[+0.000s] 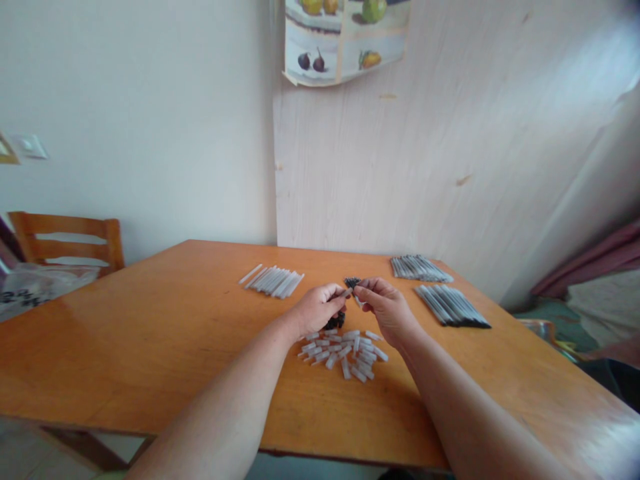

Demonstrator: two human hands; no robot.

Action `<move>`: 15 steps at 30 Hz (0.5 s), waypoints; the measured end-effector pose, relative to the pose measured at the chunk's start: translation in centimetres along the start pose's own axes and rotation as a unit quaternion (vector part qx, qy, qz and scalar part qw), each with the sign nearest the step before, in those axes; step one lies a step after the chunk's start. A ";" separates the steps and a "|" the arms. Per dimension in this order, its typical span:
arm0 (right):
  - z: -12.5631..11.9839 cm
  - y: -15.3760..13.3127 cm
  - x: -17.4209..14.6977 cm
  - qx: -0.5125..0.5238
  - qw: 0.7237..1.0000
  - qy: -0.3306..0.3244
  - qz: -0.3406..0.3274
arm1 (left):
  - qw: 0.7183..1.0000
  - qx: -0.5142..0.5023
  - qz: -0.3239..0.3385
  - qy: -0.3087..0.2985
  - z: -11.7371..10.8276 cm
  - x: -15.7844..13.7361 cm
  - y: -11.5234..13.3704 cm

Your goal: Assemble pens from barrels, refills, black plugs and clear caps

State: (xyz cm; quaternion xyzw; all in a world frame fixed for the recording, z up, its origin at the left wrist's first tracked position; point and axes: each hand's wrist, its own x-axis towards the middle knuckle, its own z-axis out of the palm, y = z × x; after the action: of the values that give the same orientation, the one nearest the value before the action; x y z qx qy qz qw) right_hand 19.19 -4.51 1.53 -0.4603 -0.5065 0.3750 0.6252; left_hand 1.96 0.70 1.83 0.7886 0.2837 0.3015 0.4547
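Above the middle of the table, my left hand point(320, 308) is closed in a pinch on a short, slim greyish pen part point(347, 293). My right hand point(386, 305) meets it there, thumb and forefinger pressed together on a tiny dark piece whose kind I cannot make out. Just under the hands lies a loose heap of white translucent pen caps point(345, 350). Small black parts point(334, 321) show partly behind my left hand. Beyond the fingertips sits a group of thin dark-tipped pieces point(352, 282), partly hidden by my right hand.
White translucent tubes point(275, 281) lie side by side at the back left of the wooden table point(165, 333). Two rows of dark-ended pens, a far bundle point(420, 268) and a nearer bundle point(453, 307), lie on the right. A wooden chair point(70, 240) stands beyond the left edge.
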 end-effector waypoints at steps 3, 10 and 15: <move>0.0 0.1 0.0 -0.002 1.000 -0.004 -0.004 | 1.000 -0.003 0.002 0.001 0.0 0.0 -0.2; 0.1 0.5 0.0 -0.029 0.999 0.003 -0.020 | 1.000 -0.016 0.004 0.002 0.0 0.0 -0.3; 0.1 0.0 -0.2 -0.035 0.999 -0.011 -0.018 | 1.000 -0.017 -0.002 -0.003 0.0 0.0 -0.2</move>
State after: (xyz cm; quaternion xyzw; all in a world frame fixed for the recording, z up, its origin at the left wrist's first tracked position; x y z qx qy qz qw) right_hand 19.09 -4.65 1.48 -0.4688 -0.5346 0.3507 0.6095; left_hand 1.95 0.81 1.65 0.7807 0.2789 0.3032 0.4699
